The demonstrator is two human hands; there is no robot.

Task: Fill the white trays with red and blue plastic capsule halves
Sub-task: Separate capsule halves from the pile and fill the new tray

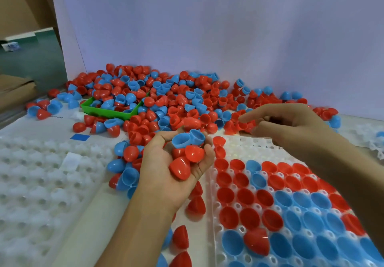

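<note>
Your left hand (176, 163) cups a stock of halves (182, 152), your right hand (286, 125) reaches, fingers loosely apart, into the pile (166, 100) at the bench's back; next, seat halves in the tray (245, 142).

We see our left hand (176, 163) palm up near the middle of the view, fingers cupped round a small handful, the thumb at its 11 o'clock and the fingertips curling in at its 3 o'clock. Its forearm runs off toward 7 o'clock. Our right hand (291, 125) hovers at 2 o'clock from the left, well apart from it, knuckles up, forefinger stretched toward 9 o'clock, the other fingers loosely bent. Its forearm leaves toward 4 o'clock.
</note>
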